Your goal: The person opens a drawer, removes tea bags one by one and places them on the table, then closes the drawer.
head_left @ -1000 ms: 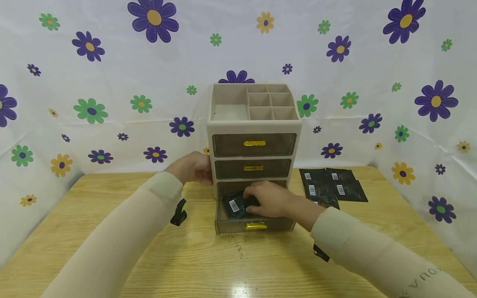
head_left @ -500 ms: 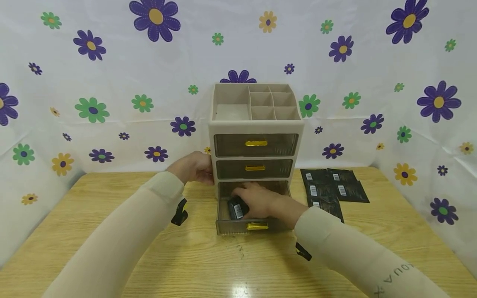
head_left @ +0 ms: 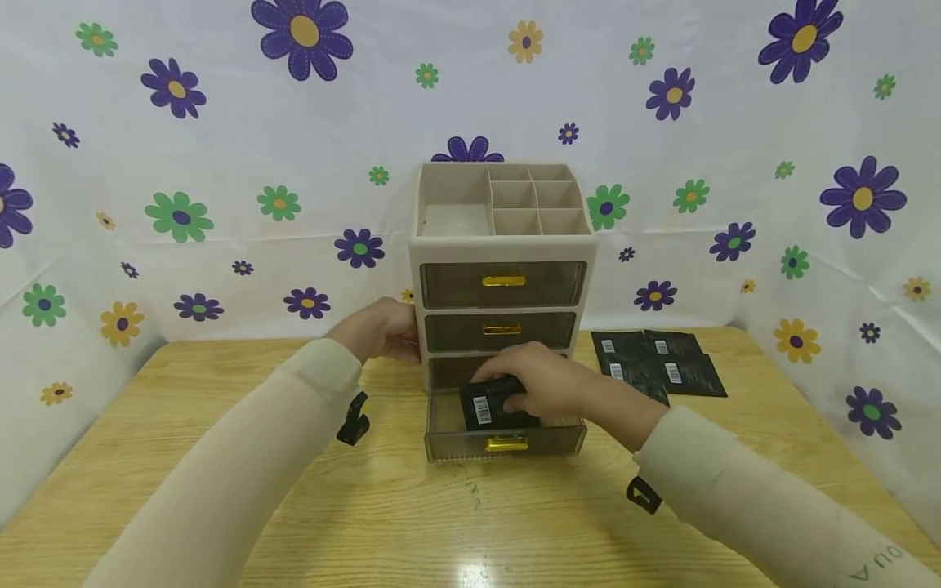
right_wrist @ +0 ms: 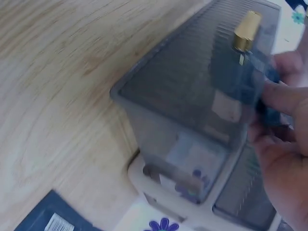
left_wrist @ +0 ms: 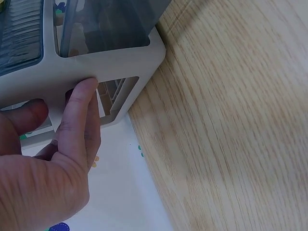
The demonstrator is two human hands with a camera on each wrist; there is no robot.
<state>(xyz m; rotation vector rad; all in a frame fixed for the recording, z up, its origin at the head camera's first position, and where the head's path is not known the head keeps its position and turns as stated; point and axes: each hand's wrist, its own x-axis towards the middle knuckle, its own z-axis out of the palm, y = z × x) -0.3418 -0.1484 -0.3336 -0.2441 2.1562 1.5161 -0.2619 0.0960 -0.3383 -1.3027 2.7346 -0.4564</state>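
A beige desktop organizer [head_left: 503, 248] stands on the table, its bottom drawer [head_left: 456, 447] pulled out. My right hand [head_left: 547, 382] holds a small stack of black packets [head_left: 488, 410] with white barcode labels, just above or inside that drawer. In the right wrist view the fingers [right_wrist: 281, 98] pinch the dark packets behind the smoky drawer front. My left hand [head_left: 382, 331] is at the organizer's left side; the left wrist view shows its thumb and fingers [left_wrist: 74, 122] gripping a bar of the side frame.
Several black packets [head_left: 684, 371] lie flat on the wooden table [head_left: 353, 514], right of the organizer. Two upper drawers [head_left: 456, 286] with gold handles are closed. The top has divided compartments [head_left: 515, 196]. A flower-print cloth [head_left: 243, 155] hangs behind.
My right hand first reached left into the drawer, then came back right and up, gripping the packets, which now stand tilted up. My left hand has stayed on the organizer's side.
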